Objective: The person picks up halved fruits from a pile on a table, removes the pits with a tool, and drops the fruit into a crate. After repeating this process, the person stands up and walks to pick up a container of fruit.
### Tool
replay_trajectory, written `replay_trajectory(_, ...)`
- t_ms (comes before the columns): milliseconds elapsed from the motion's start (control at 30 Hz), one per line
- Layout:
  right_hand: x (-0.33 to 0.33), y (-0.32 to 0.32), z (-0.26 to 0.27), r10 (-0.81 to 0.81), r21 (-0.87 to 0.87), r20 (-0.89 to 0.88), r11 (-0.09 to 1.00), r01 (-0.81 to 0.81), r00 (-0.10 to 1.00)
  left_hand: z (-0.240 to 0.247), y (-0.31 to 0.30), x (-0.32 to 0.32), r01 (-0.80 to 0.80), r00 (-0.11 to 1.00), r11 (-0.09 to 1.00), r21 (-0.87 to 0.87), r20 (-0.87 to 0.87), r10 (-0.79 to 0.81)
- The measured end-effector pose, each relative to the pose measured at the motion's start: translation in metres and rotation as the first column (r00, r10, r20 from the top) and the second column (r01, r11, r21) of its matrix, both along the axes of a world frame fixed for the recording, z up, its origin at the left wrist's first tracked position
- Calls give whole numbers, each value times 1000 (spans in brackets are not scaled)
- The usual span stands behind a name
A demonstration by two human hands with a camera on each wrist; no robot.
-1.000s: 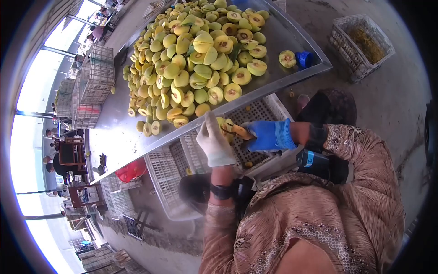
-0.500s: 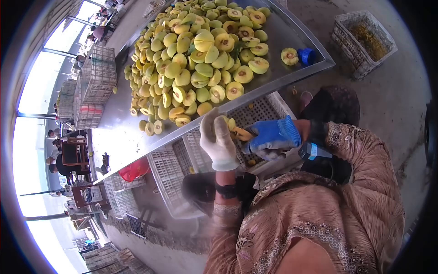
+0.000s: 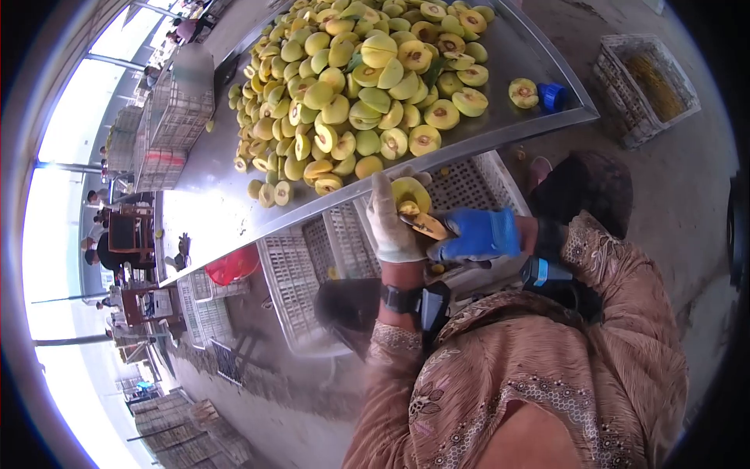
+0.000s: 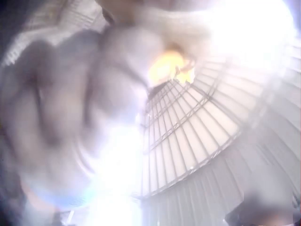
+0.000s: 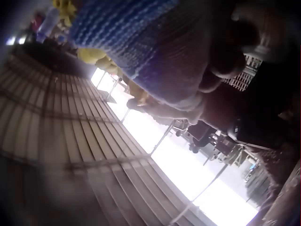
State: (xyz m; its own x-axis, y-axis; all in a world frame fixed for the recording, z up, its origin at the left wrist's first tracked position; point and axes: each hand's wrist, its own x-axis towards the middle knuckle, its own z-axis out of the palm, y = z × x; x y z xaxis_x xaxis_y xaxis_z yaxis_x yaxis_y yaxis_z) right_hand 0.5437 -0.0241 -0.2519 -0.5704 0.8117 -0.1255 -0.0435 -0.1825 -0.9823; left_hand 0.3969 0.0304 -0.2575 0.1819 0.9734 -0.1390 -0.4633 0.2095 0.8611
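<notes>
Where things stand farthest left of the fingers, stacked crates [image 3: 168, 117], pale and slatted; contents not legible. Nearer, still left of the fingers: one red container [image 3: 233, 266], contents unclear. Next, down-left of the fingers: one white crate [image 3: 293, 301], slatted. Beyond the left fingers: one metal table [image 3: 205, 215], raised rim, bearing a heap of halved yellow-green fruit [image 3: 336, 98], some cut faces up. Left hand [image 3: 393, 230], pale glove: fingers and thumb clamped round one fruit half [image 3: 412, 190], cut side showing. Between both hands' fingers, against that fruit: one orange-tan tool [image 3: 428, 227]. Below the fingers: one perforated crate [image 3: 506, 181], a few yellow bits inside. Right hand [image 3: 478, 234], blue glove: fingers curled round the tool. Beyond the right fingers, on the table: one single half [image 3: 523, 93], just beside a blue cap [image 3: 551, 98]. Farthest right of the fingers: one white basket [image 3: 617, 94], yellow-brown scraps within.
</notes>
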Motion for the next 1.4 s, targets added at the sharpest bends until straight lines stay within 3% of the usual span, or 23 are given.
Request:
replay_trajectory(67, -6, 6, -10, -123, 152, 178, 984, 96, 976, -10, 7, -4, -149, 985, 981, -122, 74, 159)
replay_trajectory(133, -7, 13, -45, -79, 254, 438, 966, -39, 895, -16, 18, -7, -388, 907, 882, -266, 61, 418)
replay_trajectory(167, -6, 21, -79, 5, 273, 613, 937, -217, 790, -11, 19, -27, -431, 902, 873, -228, -139, 410)
replay_trajectory(200, -2, 24, -102, 62, 249, 762, 891, -380, 644, -12, 27, -36, -558, 819, 828, -55, -197, 539)
replay_trajectory(267, 6, 19, -118, 140, 97, 842, 910, -403, 520, -12, 38, -78, -633, 653, 764, 125, -443, 614)
replay_trajectory(300, 11, 20, -120, 187, 18, 873, 911, -412, 451, -25, 51, -113, -514, 591, 830, 216, -613, 525)
replay_trajectory(333, 14, 22, -112, 201, -14, 844, 935, -354, 497, -12, 50, -125, -380, 311, 903, 199, -892, 327)
replay_trajectory(400, 6, 22, -95, 225, -92, 766, 965, -244, 602, 8, 44, -103, -202, -425, 899, 389, -862, 277)
replay_trajectory(500, 5, 13, -100, 152, -52, 711, 985, -164, 687, 34, 44, -51, -7, -342, 935, 355, -879, 331)
replay_trajectory(533, 8, 14, -96, 106, -15, 691, 991, -133, 715, 16, 53, -47, 189, -330, 862, 471, -796, 508)
replay_trajectory(567, 11, 17, -106, 63, 71, 700, 985, -157, 712, 29, 52, -24, 267, -357, 904, 333, -838, 414)
replay_trajectory(600, 14, 19, -120, 16, 168, 705, 967, -189, 709, 8, 68, -18, 429, -389, 844, 322, -777, 495)
replay_trajectory(633, 22, 15, -117, -56, 225, 651, 967, -122, 757, 26, 68, 11, 421, -530, 901, 107, -777, 340)
replay_trajectory(667, 27, 15, -113, -38, 193, 670, 973, -124, 742, 27, 72, 25, 459, -444, 885, 82, -841, 309)
replay_trajectory(733, 34, 15, -99, 29, 66, 680, 993, -102, 732, 26, 79, 48, 518, -417, 854, 58, -854, 311)
replay_trajectory(800, 42, 11, -84, 121, -117, 657, 991, -58, 744, 25, 88, 59, 489, -370, 872, -12, -908, 196)
replay_trajectory(900, 43, 9, -71, 137, -145, 652, 988, -54, 745, 35, 90, 68, 453, -407, 883, -124, -910, 81)
replay_trajectory(1000, 39, 5, -73, 54, -77, 669, 997, -3, 742, 22, 88, 68, 423, -338, 904, -55, -936, 102)
replay_trajectory(1033, 38, 4, -83, 23, -31, 656, 1000, -4, 754, 25, 91, 70, 408, -351, 896, -175, -936, -23)
replay_trajectory(1100, 36, 7, -96, -36, 62, 631, 998, -4, 775, 24, 88, 72, 319, -267, 941, -109, -964, -22)
replay_trajectory(1167, 38, 9, -83, 31, -55, 626, 998, 5, 780, 23, 83, 70, 260, -196, 963, -71, -980, -19)
replay_trajectory(1267, 44, 9, -68, 48, -109, 642, 994, 29, 765, 21, 79, 73, 211, -175, 977, 10, -983, 48)
replay_trajectory(1400, 48, 0, -65, -36, -114, 584, 985, 126, 811, 24, 83, 71, 291, -222, 955, -65, -975, 1)
